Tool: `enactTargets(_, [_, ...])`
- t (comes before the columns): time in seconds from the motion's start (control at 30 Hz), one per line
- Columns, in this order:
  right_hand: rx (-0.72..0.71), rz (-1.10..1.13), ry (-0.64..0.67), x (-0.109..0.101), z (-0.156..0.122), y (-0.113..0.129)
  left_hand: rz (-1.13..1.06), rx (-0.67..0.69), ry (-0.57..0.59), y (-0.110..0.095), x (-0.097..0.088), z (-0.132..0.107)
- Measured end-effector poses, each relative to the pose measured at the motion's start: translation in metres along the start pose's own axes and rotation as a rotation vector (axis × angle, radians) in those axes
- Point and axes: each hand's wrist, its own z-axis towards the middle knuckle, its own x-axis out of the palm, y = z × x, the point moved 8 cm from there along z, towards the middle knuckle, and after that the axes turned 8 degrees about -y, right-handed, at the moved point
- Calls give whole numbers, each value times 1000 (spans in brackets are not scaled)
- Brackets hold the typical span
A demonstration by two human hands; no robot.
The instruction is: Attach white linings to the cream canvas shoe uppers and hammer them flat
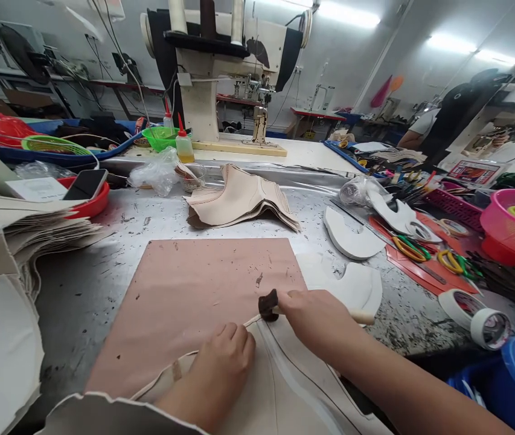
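Beige panel (261,393) on pink mat (212,272), bright workshop (343,66)

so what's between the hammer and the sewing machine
Head view: beyond the hammer come the pinkish mat, then a stack of beige pieces on the silvery tabletop.

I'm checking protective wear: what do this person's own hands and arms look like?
The left hand and right hand are bare, without gloves. The right forearm shows no sleeve. I see no watch or bracelet.
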Motion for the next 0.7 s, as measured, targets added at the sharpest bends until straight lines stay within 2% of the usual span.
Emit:
enactTargets(0.13, [29, 59, -138, -4, -2, 2, -26, 11, 247, -8, 3, -8])
enactTargets(0.23, [-42, 107, -87, 3, 1, 12, -25, 44, 313, -9, -2, -17])
enactTargets(0.3, [-37, 98, -93, 5, 3, 13, -81, 24, 296, -4, -10, -23])
enactTargets(0.4, [-27, 145, -179, 3, 0, 12, -219, 35, 250, 4, -23, -31])
enactTargets(0.5, [-84, 172, -91, 14, -8, 13, -292, 90, 187, 11, -31, -37])
enactTargets(0.57, [-77, 131, -57, 13, -12, 7, -291, 137, 133, 11, -31, -37])
enactTargets(0.7, [25, 93, -133, 1, -10, -2, -187, 228, 24, 0, -23, -28])
